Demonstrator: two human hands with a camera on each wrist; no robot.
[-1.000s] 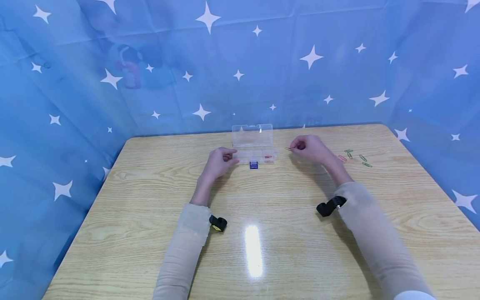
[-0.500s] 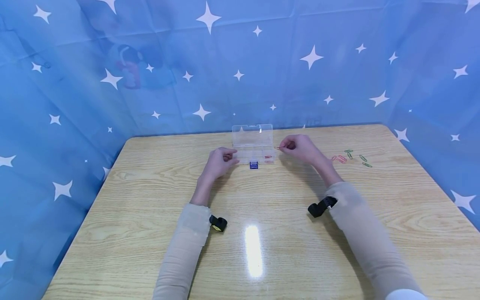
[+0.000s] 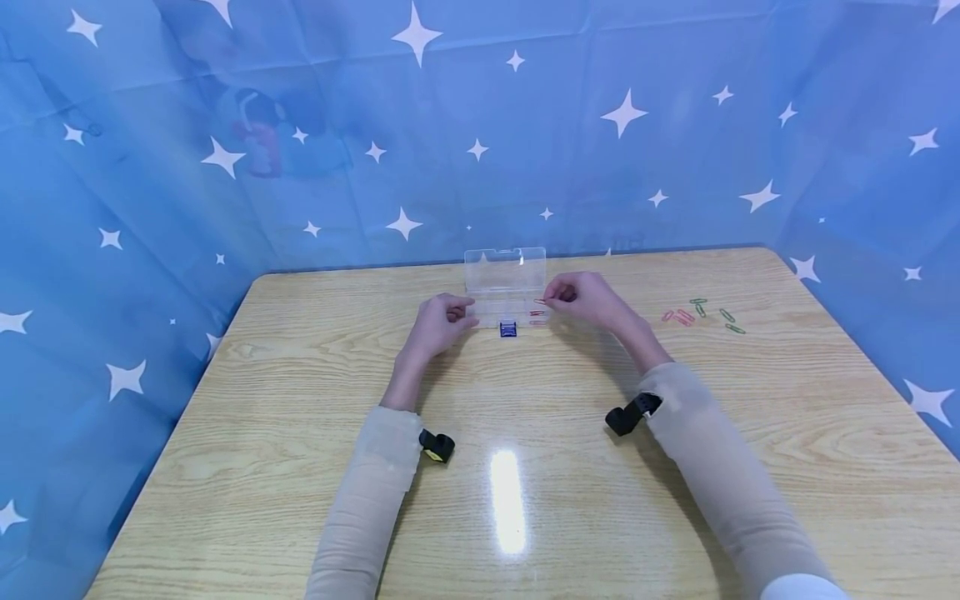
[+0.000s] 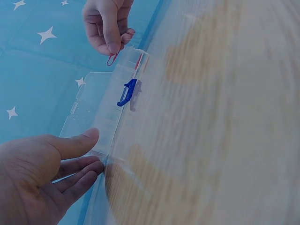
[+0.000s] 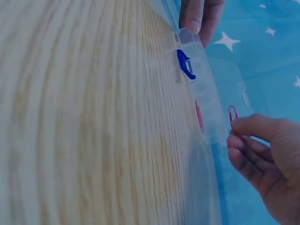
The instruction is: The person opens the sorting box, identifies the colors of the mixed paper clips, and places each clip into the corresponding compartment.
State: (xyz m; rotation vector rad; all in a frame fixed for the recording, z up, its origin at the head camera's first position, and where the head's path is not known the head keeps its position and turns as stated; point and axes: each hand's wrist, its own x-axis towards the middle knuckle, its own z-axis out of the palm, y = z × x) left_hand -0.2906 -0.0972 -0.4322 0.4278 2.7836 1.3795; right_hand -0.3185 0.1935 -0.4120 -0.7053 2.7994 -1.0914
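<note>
A clear plastic compartment box point(image 3: 491, 310) stands at the table's back, its transparent lid point(image 3: 505, 271) raised and a blue latch point(image 3: 508, 330) hanging down at its front. My left hand point(image 3: 441, 321) holds the box's left end between thumb and fingers. Between thumb and fingertips my right hand point(image 3: 588, 297) pinches a red paper clip point(image 5: 233, 112), its loop pointing out over the box's right end. Red clips point(image 5: 198, 115) show through the wall of the right-end compartments in the right wrist view. The held clip point(image 4: 112, 59) is above the box in the left wrist view.
To the right on the wooden table point(image 3: 375, 508) lie several pink-red paper clips point(image 3: 683, 317) and several green paper clips point(image 3: 727, 315). A blue star-patterned cloth point(image 3: 337, 100) hangs right behind the table's back edge.
My right hand has moved left with the red paper clip, from beside the box to over its right end. The left hand has stayed on the box's left end.
</note>
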